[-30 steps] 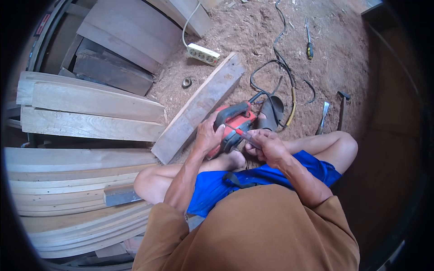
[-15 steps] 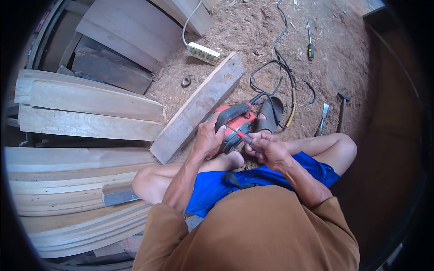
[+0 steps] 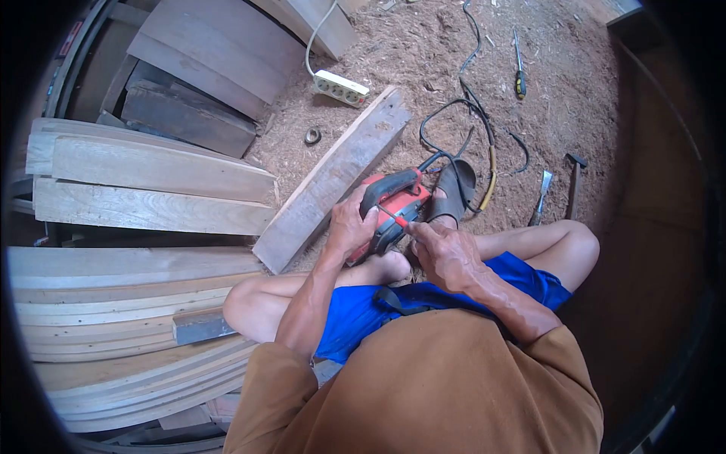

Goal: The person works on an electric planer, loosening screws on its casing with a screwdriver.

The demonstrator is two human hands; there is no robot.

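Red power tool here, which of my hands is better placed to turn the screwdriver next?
Probably your right hand: it grips the screwdriver, whose shaft points at the red power tool, while your left hand holds the tool.

Downward view from wearer's head

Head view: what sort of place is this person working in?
Most likely a woodworking shop, perhaps a makeshift one. Boards are stacked along the left, what look like wood shavings cover the floor, and the left hand holds a red power tool.
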